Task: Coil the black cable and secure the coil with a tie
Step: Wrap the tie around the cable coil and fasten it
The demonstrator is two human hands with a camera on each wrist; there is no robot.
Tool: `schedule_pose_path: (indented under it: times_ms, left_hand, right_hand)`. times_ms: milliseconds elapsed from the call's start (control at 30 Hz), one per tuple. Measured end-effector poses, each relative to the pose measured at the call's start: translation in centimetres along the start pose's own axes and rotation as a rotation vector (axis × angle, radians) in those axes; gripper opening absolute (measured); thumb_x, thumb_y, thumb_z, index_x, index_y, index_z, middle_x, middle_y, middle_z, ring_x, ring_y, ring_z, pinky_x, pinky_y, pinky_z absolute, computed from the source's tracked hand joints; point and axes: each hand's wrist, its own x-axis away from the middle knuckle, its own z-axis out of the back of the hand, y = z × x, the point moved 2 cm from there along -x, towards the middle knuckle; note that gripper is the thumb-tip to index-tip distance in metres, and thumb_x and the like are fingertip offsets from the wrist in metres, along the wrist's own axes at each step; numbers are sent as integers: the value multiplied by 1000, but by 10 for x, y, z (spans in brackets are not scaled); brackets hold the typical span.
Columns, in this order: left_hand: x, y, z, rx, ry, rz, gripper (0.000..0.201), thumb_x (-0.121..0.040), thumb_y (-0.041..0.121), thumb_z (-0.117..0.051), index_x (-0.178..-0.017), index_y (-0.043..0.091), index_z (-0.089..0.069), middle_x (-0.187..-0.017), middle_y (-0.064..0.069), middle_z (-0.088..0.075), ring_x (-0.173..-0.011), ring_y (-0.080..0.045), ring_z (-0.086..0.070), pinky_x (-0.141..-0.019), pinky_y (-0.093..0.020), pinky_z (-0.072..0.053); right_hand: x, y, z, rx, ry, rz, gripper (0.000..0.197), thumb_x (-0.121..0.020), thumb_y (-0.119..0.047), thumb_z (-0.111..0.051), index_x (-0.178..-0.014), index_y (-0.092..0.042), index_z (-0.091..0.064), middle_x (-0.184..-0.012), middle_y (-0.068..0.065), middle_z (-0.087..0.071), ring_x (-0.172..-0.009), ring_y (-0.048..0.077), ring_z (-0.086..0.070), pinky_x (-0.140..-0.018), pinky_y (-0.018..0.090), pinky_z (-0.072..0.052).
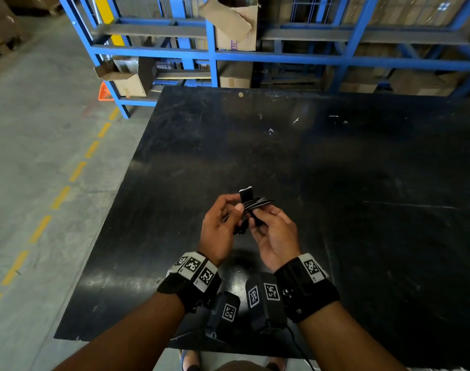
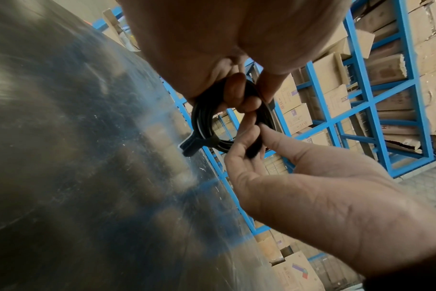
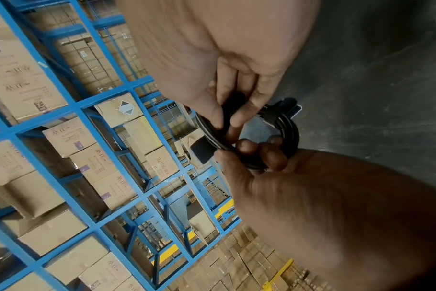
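Both hands hold a small black cable coil point(image 1: 258, 201) point(image 2: 204, 118) point(image 3: 289, 126) above the black table point(image 1: 349, 162). My left hand point(image 1: 235, 210) point(image 2: 249, 98) point(image 3: 236, 150) grips one side of the coil, fingers curled through the loop. A black tie point(image 1: 246, 193) point(image 2: 190, 145) point(image 3: 288, 107) is wrapped round the strands on the far side, and its tab sticks out. My right hand point(image 1: 255, 213) point(image 2: 258, 128) point(image 3: 227, 122) pinches a black strap point(image 2: 253, 146) point(image 3: 233, 108) lying across the coil. Whether that strap is closed I cannot tell.
Blue steel racks point(image 1: 215, 56) stacked with cardboard boxes point(image 1: 236, 25) stand just behind the table's far edge. Concrete floor with a yellow dashed line point(image 1: 59, 198) runs along the left. An orange object point(image 1: 104, 92) lies by the rack's foot.
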Motion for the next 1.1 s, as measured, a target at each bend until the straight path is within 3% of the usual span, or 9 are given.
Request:
schedule_pose_path:
  times_ms: [200,367,467,600,767,900,967,1000,1100]
  left_hand:
    - [-4,10,2,-17,6,-27,17,-104,0,-52,-98,-10,-64,-56,13,-60,-52,2,-53,-52,-14,-44]
    - [-9,9,5,-71,44,14,18,-103,2,-54,-93,-3,-68,-53,12,-53,-48,1,-47,-49,-14,-41]
    - [-12,9,5,-84,44,52,18,-103,4,-55,-96,-4,-69,-58,-2,-49,-47,0,-45,-46,-14,-40]
    - [-16,4,6,-143,19,91,18,-103,8,-58,-96,-2,-71,-60,-2,-48,-46,-2,-43,-45,-15,-39]
    - [-16,4,12,-301,-39,55,18,-101,13,-61,-88,15,-73,-61,8,-56,-50,1,-50,-49,-17,-44]
    - [-17,8,17,-387,-122,57,16,-100,20,-63,-90,17,-74,-64,7,-64,-56,-12,-60,-56,-44,-59]
    - [-19,9,19,-434,-168,36,15,-100,21,-63,-90,18,-74,-60,11,-63,-56,-8,-58,-58,-39,-57]
    - [-19,9,19,-465,-202,13,15,-100,21,-63,-89,19,-74,-59,14,-62,-56,-2,-57,-59,-29,-54]
    - [-20,12,21,-529,-329,-19,15,-101,20,-63,-90,18,-73,-62,21,-64,-59,6,-57,-63,-15,-45]
  right_hand:
    - [6,-7,1,157,-89,119,12,-89,6,-68,-93,-6,-68,-80,8,-76,-72,15,-74,-67,21,-57]
    - [9,-13,6,717,-142,587,19,-81,7,-78,-92,-6,-72,-87,6,-77,-71,10,-72,-69,22,-58]
    - [14,-15,10,1086,-161,902,27,-77,3,-79,-96,-14,-72,-87,-3,-70,-67,9,-62,-64,14,-51]
    - [14,-18,11,1340,-219,1154,19,-81,-1,-72,-97,-12,-69,-90,0,-62,-69,10,-57,-62,25,-52]
    - [10,-38,7,1473,-325,1185,13,-86,-9,-73,-98,-12,-69,-97,0,-60,-74,9,-57,-65,22,-52]
    - [6,-48,6,1543,-430,1125,10,-89,-15,-70,-99,-14,-67,-99,-2,-58,-75,13,-62,-66,33,-56]
    - [5,-51,7,1559,-470,1100,10,-89,-17,-70,-98,-15,-67,-99,-4,-56,-75,7,-58,-65,28,-54]
    - [4,-53,8,1556,-478,1095,10,-88,-18,-72,-97,-16,-67,-101,-5,-54,-76,2,-54,-66,22,-50]
    - [0,-54,11,1494,-494,1053,10,-84,-16,-77,-90,-16,-69,-112,-4,-58,-95,3,-59,-76,16,-50]
